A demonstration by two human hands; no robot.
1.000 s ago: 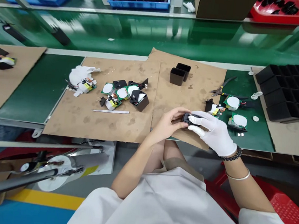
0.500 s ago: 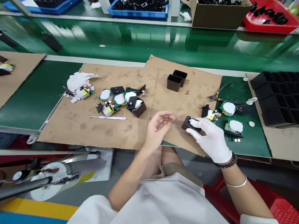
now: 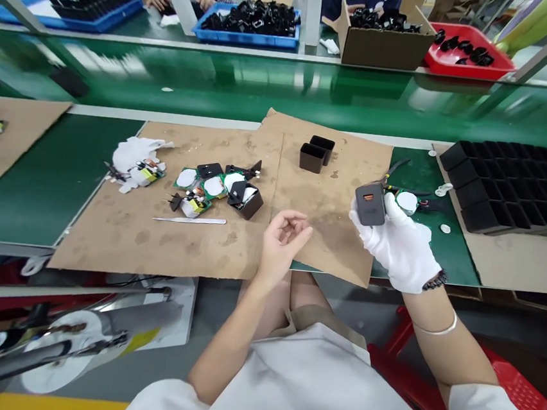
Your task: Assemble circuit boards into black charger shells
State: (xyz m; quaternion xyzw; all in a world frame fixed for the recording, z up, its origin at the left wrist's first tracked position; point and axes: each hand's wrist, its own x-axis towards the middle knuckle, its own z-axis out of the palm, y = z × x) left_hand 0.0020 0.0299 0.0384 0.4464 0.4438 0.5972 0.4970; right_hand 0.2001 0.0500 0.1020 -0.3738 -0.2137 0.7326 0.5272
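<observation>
My right hand (image 3: 402,246), in a white glove, is closed round a black charger housing (image 3: 370,204) with an orange port on its face, lifted above the cardboard sheet (image 3: 232,227). My bare left hand (image 3: 282,241) hovers over the cardboard's front edge, palm up, fingers loosely curled, nothing in it. Two open black shells (image 3: 316,152) stand on the cardboard behind. A cluster of circuit boards and black parts (image 3: 217,187) lies to the left, with tweezers (image 3: 189,220) in front of it.
A black compartment tray (image 3: 512,189) sits at the right. Pliers (image 3: 395,178) and more boards lie on the green mat beside my right hand. Beyond the green conveyor (image 3: 265,88) are blue bins, a cardboard box (image 3: 386,42), a red tray and other people's hands.
My right hand lifted the charger housing off the cardboard and turned its port face toward me. My left hand let go of it and drew back, opening.
</observation>
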